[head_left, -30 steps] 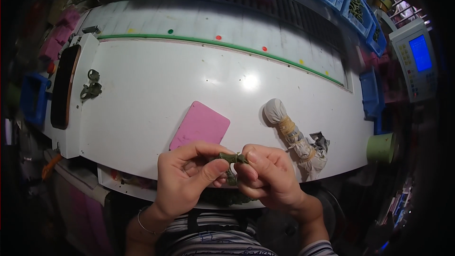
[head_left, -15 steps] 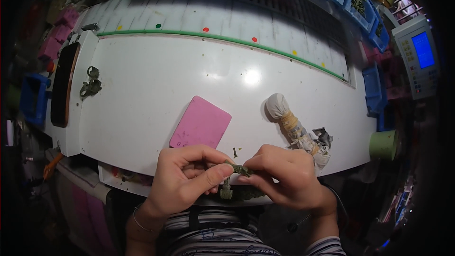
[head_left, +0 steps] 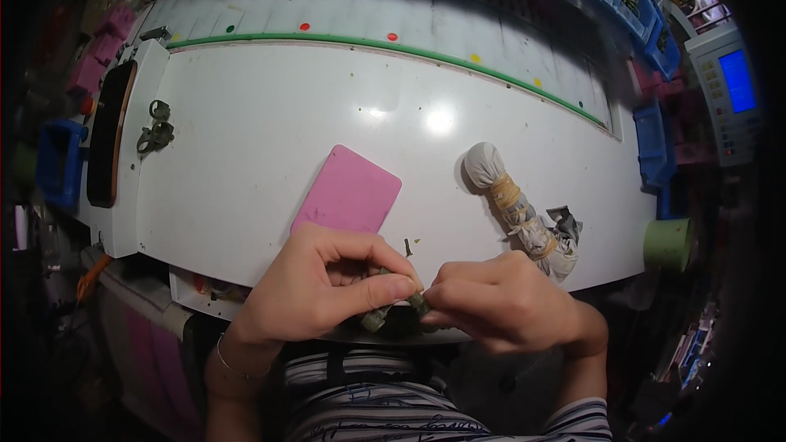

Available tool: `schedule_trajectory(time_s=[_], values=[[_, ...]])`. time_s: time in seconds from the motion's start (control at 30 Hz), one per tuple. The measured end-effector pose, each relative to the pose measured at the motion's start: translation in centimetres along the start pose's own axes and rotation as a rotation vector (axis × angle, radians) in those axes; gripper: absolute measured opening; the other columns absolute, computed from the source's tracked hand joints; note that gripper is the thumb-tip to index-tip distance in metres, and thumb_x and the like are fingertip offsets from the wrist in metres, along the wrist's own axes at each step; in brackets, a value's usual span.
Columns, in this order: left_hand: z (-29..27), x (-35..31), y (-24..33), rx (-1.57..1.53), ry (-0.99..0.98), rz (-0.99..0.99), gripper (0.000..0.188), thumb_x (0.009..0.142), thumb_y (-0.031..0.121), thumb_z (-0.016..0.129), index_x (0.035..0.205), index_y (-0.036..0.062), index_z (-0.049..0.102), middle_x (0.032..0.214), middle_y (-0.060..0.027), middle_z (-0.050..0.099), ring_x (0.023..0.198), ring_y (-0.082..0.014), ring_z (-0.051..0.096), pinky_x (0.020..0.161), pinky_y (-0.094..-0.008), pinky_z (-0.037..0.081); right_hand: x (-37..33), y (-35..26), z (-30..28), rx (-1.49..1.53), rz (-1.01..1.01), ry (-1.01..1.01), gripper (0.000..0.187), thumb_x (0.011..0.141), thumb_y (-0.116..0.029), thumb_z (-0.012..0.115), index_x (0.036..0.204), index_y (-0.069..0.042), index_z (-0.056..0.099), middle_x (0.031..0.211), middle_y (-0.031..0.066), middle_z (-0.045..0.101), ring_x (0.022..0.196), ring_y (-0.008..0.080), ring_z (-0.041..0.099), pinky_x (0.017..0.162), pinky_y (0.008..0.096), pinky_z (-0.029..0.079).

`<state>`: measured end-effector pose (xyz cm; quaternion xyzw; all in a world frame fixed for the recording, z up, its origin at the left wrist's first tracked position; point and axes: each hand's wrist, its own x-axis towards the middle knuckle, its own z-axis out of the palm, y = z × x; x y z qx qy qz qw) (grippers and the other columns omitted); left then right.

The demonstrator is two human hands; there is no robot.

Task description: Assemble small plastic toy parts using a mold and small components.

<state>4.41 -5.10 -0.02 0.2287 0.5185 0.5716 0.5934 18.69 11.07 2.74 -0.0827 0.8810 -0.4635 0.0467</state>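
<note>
Close to the table's front edge, my left hand [head_left: 323,290] pinches a small green knobbly piece [head_left: 374,319] between thumb and forefinger. My right hand [head_left: 508,299] has its fingers closed on the other end of this piece, which shows between the fingertips [head_left: 418,303]. Fingers hide much of the piece, so its kind is unclear. A pink flat block [head_left: 350,190] lies just beyond my left hand. Past my right hand rests a cloth-wrapped, round-headed bundle [head_left: 508,192] bound with tan bands. Small green scraps [head_left: 408,247] lie between them.
Several dark green curled pieces [head_left: 156,133] sit at the table's left, beside a phone [head_left: 112,135]. A green-edged strip with coloured dots [head_left: 392,37] runs along the back. Blue bins [head_left: 626,0] and a control panel with a screen [head_left: 725,90] stand right, above a green cylinder [head_left: 667,245].
The hands have drawn closer together and turned the green piece, covering more of it. The dotted strip at the back has shifted left against the table. My view has tipped slightly.
</note>
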Motion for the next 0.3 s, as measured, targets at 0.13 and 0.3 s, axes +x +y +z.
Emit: schedule_trajectory(time_s=[0.13, 0.3], values=[[0.1, -0.2, 0.8, -0.021, 0.082, -0.033, 0.014, 0.080, 0.000, 0.060, 0.089, -0.0092, 0.065, 0.075, -0.0088, 0.064, 0.064, -0.0091, 0.057, 0.057, -0.0191, 0.045, -0.9, 0.6, 0.2, 0.069, 0.158, -0.014, 0.011, 0.087, -0.012, 0.059, 0.092, -0.002, 0.058, 0.077, 0.0114, 0.056, 0.060, 0.0306, 0.057, 0.053, 0.0362, 0.047], [0.6, -0.8, 0.5, -0.034, 0.096, 0.004, 0.019, 0.087, 0.003, 0.059, 0.104, -0.0043, 0.064, 0.077, -0.0035, 0.062, 0.070, -0.0058, 0.057, 0.062, -0.0167, 0.048, -1.5, 1.3, 1.6, -0.025, 0.172, 0.210, 0.022, 0.091, -0.020, 0.056, 0.107, -0.005, 0.060, 0.101, 0.0131, 0.061, 0.074, 0.0313, 0.064, 0.060, 0.0349, 0.051]])
